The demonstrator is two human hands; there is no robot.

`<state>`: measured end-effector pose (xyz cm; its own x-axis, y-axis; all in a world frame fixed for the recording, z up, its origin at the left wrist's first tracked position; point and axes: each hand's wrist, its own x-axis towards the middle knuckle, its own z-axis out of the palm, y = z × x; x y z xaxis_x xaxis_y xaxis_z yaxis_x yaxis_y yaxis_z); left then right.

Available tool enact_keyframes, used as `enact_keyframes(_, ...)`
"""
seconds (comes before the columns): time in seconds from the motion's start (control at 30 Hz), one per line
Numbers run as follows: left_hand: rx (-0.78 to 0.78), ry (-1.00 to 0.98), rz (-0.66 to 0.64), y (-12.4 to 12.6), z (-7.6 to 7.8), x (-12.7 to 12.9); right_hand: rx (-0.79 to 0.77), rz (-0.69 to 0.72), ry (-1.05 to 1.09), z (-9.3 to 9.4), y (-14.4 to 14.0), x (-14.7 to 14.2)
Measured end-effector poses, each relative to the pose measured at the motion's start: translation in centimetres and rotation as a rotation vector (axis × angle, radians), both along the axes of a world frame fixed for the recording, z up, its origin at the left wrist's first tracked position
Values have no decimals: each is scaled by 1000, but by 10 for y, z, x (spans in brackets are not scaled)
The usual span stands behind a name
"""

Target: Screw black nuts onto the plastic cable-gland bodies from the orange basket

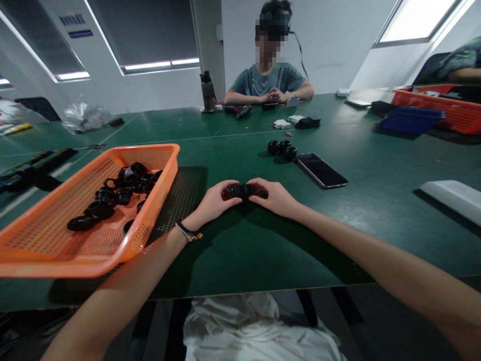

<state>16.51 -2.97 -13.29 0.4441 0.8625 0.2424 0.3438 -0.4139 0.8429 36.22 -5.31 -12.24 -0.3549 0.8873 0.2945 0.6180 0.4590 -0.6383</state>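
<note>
Two bare hands meet on the green table mat (263, 250): the left hand (214, 200) and right hand (276, 196) curl their fingers around a small black plastic part (242, 190), gripping it from both ends, right of the orange mesh basket (56, 240) holding black rings (112, 195).

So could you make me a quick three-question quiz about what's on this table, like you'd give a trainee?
1. True or false: both hands grip one small black part together.
2. The orange mesh basket of black rings sits on which side of the hands? A) left B) right C) behind the phone
3. What lies flat beside the three black parts past the hands?

Key
1. True: left hand and right hand meet on it.
2. A
3. A dark smartphone, on the green table.
</note>
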Motion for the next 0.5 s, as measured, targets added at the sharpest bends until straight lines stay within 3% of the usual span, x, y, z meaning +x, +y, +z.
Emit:
enact_keyframes(0.2, -1, 17, 3, 1, 0, 0, 89, -24, -68, 1, 1, 3)
enact_keyframes(0.5, 2, 30, -4, 1, 1, 0, 48, -46, 21, -1, 0, -1)
